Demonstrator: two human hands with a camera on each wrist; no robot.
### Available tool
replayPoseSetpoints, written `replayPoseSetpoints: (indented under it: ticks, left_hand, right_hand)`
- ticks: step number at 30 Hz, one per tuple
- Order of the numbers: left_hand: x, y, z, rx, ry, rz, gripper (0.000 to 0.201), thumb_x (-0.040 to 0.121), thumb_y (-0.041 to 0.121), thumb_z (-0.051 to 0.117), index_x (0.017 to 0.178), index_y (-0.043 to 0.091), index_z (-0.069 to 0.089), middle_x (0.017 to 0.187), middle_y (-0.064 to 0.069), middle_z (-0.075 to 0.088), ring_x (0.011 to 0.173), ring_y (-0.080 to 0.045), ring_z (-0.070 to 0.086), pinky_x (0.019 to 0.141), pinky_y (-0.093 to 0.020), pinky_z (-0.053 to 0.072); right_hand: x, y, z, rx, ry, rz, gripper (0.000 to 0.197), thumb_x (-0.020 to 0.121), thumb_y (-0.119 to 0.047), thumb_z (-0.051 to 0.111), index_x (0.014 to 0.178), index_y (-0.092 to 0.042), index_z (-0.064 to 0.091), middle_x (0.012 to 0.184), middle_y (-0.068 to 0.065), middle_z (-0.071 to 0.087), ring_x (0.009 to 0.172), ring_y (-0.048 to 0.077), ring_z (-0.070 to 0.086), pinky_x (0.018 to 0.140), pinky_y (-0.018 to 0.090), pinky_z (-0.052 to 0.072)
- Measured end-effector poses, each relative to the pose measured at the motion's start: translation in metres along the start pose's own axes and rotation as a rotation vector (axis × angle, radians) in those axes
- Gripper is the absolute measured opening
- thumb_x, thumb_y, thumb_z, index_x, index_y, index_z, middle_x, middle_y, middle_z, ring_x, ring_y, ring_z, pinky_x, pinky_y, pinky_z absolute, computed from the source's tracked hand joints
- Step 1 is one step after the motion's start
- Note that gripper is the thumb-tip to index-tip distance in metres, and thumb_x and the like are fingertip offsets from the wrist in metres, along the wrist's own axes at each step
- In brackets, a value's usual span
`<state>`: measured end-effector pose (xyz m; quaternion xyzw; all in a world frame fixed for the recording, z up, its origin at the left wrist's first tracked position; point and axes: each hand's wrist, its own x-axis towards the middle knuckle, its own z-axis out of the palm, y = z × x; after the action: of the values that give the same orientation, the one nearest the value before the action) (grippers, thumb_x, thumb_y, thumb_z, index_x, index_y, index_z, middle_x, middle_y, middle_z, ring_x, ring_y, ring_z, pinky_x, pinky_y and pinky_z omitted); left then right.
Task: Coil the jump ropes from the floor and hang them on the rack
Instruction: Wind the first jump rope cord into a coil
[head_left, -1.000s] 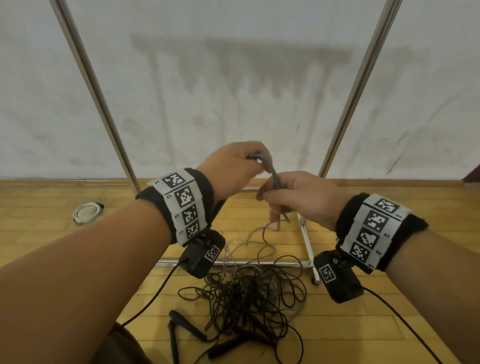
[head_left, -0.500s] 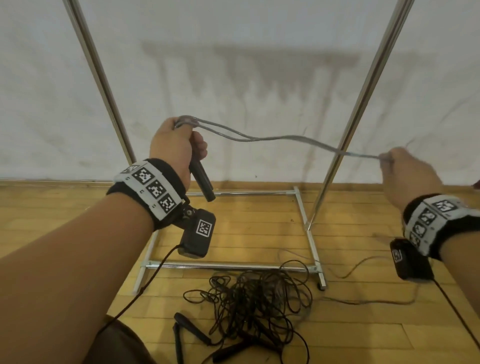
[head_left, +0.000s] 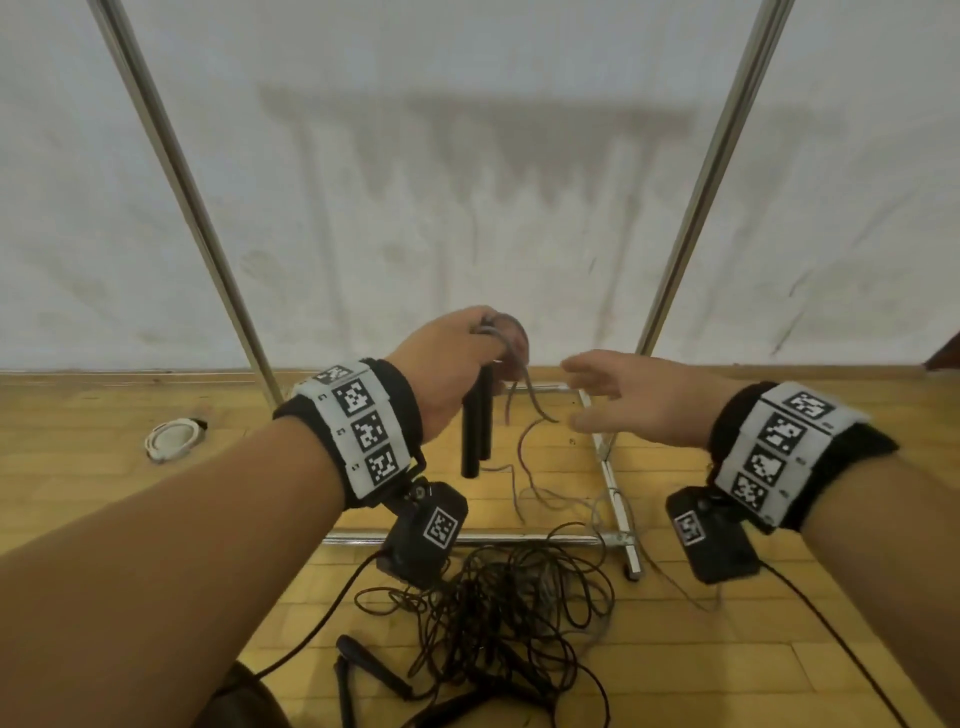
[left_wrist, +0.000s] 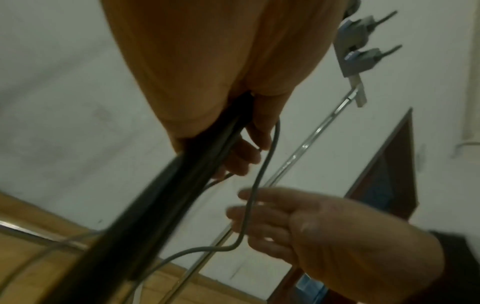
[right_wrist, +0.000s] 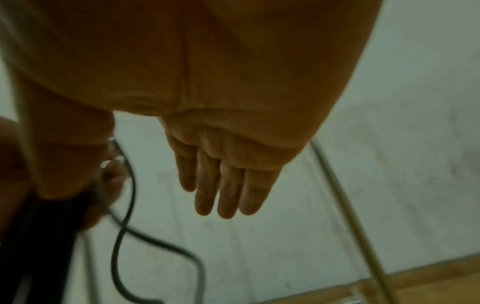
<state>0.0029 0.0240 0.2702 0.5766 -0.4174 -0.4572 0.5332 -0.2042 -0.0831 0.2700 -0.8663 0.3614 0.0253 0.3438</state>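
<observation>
Black jump-rope handles (head_left: 477, 431) hang from my left hand (head_left: 451, 364), gripped with grey cord (head_left: 522, 415) loops; my right hand (head_left: 631, 397), just right, is spread, holding nothing.

Left hand (left_wrist: 207, 82) gripping two black jump rope handles (left_wrist: 155, 195), grey cord (left_wrist: 259, 176) looping down past the right hand's (left_wrist: 337, 236) straight fingers.

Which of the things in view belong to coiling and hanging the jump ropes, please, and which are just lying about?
Belong to the job:
- grey jump rope, its black handles gripped by the left hand
- right hand, open beside the dangling cord
- tangled black ropes on the floor
- metal rack

Just lying about:
- white ring-shaped object on the floor, left
</observation>
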Motion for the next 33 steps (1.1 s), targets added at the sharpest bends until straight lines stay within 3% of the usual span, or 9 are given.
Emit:
replayPoseSetpoints:
  ticks: [4, 6, 9, 11, 15, 25, 28, 30, 33]
  left_hand:
    - [-0.008, 0.006, 0.016, -0.052, -0.178, -0.005, 0.027, 0.1, -0.007, 0.05, 0.088, 0.006, 0.069, 0.087, -0.016, 0.064, 0.082, -0.028, 0.059, 0.081, -0.039, 0.053]
    - [-0.01, 0.009, 0.017, -0.094, -0.205, -0.014, 0.027, 0.099, -0.009, 0.048, 0.087, 0.005, 0.068, 0.081, -0.012, 0.064, 0.079, -0.026, 0.06, 0.079, -0.039, 0.054]
    - [-0.013, 0.015, 0.014, -0.148, -0.199, -0.031, 0.024, 0.096, -0.01, 0.045, 0.087, 0.002, 0.064, 0.086, -0.017, 0.059, 0.08, -0.028, 0.058, 0.08, -0.041, 0.051]
    - [-0.014, 0.019, 0.014, -0.23, -0.159, -0.046, 0.025, 0.096, -0.01, 0.042, 0.086, 0.001, 0.061, 0.09, -0.019, 0.057, 0.079, -0.027, 0.057, 0.082, -0.042, 0.05]
    - [-0.012, 0.024, 0.018, -0.394, 0.006, 0.001, 0.025, 0.099, -0.009, 0.037, 0.087, 0.002, 0.057, 0.08, -0.014, 0.054, 0.073, -0.024, 0.055, 0.077, -0.039, 0.049]
    - [-0.004, 0.035, 0.025, -0.736, 0.231, 0.064, 0.024, 0.105, 0.002, 0.041, 0.09, 0.008, 0.058, 0.078, -0.01, 0.054, 0.064, -0.019, 0.056, 0.066, -0.03, 0.048]
    - [-0.001, 0.038, 0.027, -0.791, 0.289, 0.06, 0.024, 0.105, 0.002, 0.042, 0.087, 0.009, 0.056, 0.072, -0.008, 0.05, 0.064, -0.02, 0.053, 0.066, -0.029, 0.046]
    - [0.001, 0.038, 0.028, -0.829, 0.311, 0.052, 0.024, 0.105, 0.004, 0.042, 0.085, 0.01, 0.054, 0.071, -0.006, 0.047, 0.064, -0.02, 0.051, 0.067, -0.03, 0.044]
    - [0.004, 0.033, 0.029, -0.823, 0.294, 0.046, 0.024, 0.107, 0.007, 0.045, 0.085, 0.011, 0.053, 0.074, -0.006, 0.05, 0.068, -0.022, 0.054, 0.073, -0.035, 0.051]
  right_hand:
    - [0.003, -0.033, 0.025, 0.237, -0.02, -0.167, 0.067, 0.076, -0.057, 0.076, 0.136, -0.034, 0.054, 0.126, -0.007, 0.069, 0.118, 0.016, 0.064, 0.108, 0.045, 0.047]
    - [0.002, -0.037, 0.033, 0.324, 0.038, -0.184, 0.053, 0.083, -0.053, 0.073, 0.129, -0.03, 0.062, 0.116, -0.003, 0.073, 0.109, 0.018, 0.069, 0.103, 0.045, 0.051]
    - [-0.001, -0.037, 0.04, 0.536, 0.061, -0.152, 0.032, 0.098, -0.04, 0.062, 0.119, -0.016, 0.068, 0.106, 0.003, 0.078, 0.092, 0.026, 0.076, 0.083, 0.031, 0.06]
    - [-0.005, -0.039, 0.042, 0.6, 0.083, -0.118, 0.036, 0.099, -0.044, 0.058, 0.113, -0.014, 0.07, 0.098, 0.005, 0.079, 0.081, 0.031, 0.077, 0.066, 0.023, 0.059]
    - [-0.008, -0.043, 0.047, 0.657, 0.117, -0.066, 0.043, 0.101, -0.052, 0.049, 0.099, -0.015, 0.071, 0.083, 0.007, 0.078, 0.066, 0.024, 0.075, 0.052, 0.018, 0.054]
    - [0.006, -0.051, 0.061, 0.977, 0.144, 0.096, 0.07, 0.098, -0.065, 0.048, 0.103, 0.002, 0.068, 0.087, 0.023, 0.076, 0.081, 0.041, 0.075, 0.087, 0.052, 0.061]
    - [0.008, -0.059, 0.063, 1.183, 0.22, 0.15, 0.059, 0.098, -0.056, 0.055, 0.098, 0.002, 0.067, 0.07, 0.016, 0.072, 0.061, 0.033, 0.07, 0.075, 0.05, 0.064]
    - [0.009, -0.062, 0.06, 1.262, 0.284, 0.18, 0.051, 0.099, -0.052, 0.058, 0.094, -0.003, 0.068, 0.059, 0.008, 0.062, 0.046, 0.021, 0.056, 0.059, 0.041, 0.062]
    - [0.009, -0.062, 0.055, 1.27, 0.36, 0.211, 0.04, 0.1, -0.047, 0.058, 0.094, -0.008, 0.068, 0.055, 0.002, 0.053, 0.037, 0.012, 0.036, 0.05, 0.032, 0.054]
